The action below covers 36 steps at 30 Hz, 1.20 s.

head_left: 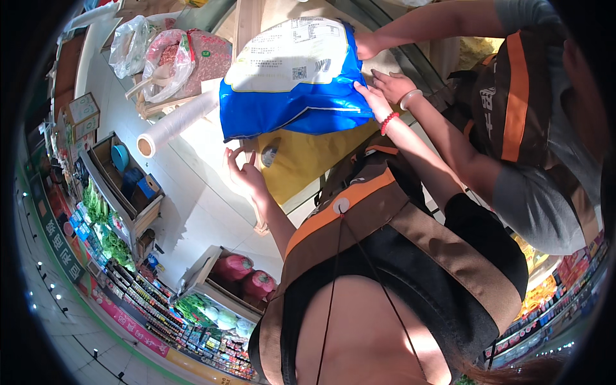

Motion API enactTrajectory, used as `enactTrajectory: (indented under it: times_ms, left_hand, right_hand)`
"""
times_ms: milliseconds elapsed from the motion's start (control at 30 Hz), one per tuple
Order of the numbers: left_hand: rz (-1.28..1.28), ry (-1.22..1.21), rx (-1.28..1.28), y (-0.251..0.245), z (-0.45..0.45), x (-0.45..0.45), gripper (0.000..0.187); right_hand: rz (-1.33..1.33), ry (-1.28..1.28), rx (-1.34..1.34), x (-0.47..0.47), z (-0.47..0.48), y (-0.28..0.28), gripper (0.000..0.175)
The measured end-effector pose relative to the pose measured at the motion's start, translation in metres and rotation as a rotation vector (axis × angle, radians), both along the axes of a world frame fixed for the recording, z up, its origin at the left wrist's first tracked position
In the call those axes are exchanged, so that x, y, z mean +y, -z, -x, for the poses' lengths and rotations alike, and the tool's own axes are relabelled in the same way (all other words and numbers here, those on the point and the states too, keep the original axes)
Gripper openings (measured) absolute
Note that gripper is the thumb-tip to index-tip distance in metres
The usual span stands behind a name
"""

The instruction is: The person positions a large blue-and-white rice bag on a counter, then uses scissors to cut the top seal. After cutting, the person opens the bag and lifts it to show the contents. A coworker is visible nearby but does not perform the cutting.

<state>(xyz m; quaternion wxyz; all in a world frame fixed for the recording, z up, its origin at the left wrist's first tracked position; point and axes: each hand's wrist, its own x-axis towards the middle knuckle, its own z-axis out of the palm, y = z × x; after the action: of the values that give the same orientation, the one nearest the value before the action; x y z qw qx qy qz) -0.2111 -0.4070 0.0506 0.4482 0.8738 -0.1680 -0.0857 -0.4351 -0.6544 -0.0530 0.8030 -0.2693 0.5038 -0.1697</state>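
A large blue and white printed plastic sack [293, 91] lies in front of me, its printed face up. My right hand [373, 100], with a red bead bracelet at the wrist, holds the sack's right edge. Off the lower left corner is my left hand [246, 175], empty, with its fingers bent and spread. Below the sack a yellow sheet or bag [303, 163] with a small printed mark shows. A co-worker's hand [395, 87] with a pale bangle is beside my right hand. The co-worker's other hand [368, 45] touches the sack's upper right edge, its fingertips partly hidden.
Left of the sack lies a roll of clear plastic bags [178, 122]. Beyond it, an open clear bag [168, 65] of reddish grains or nuts has a scoop. The co-worker [524, 106] stands close on my right. A vegetable display [108, 216] lies farther left.
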Motion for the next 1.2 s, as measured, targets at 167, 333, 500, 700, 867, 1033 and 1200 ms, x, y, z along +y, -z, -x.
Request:
enactTrajectory:
  times_ms: [167,333,500,700,867,1033,1200]
  left_hand:
    - [-0.202,0.253,-0.019,0.020,0.022,0.009,0.049]
    - [-0.386,0.397,0.256,0.035,0.052,0.008,0.039]
    - [-0.397,0.424,0.467,0.041,0.082,0.002,0.040]
    - [-0.662,0.744,0.060,0.052,0.090,0.013,0.042]
    - [-0.497,0.623,0.295,0.047,0.084,0.016,0.039]
    - [-0.256,0.464,0.158,0.036,0.078,0.009,0.067]
    - [-0.376,0.419,-0.295,0.039,0.085,-0.004,0.085]
  right_hand:
    - [0.047,0.022,-0.055,0.004,0.005,-0.008,0.048]
    - [0.101,-0.013,-0.014,0.006,0.010,-0.007,0.042]
    - [0.126,-0.180,0.036,0.007,0.020,-0.004,0.039]
    - [0.177,-0.140,-0.023,0.013,0.023,-0.005,0.029]
    - [0.200,-0.184,0.007,0.014,0.025,-0.004,0.029]
    - [0.166,-0.194,0.031,0.014,0.030,-0.015,0.032]
    - [0.171,-0.169,0.024,0.016,0.036,-0.027,0.040]
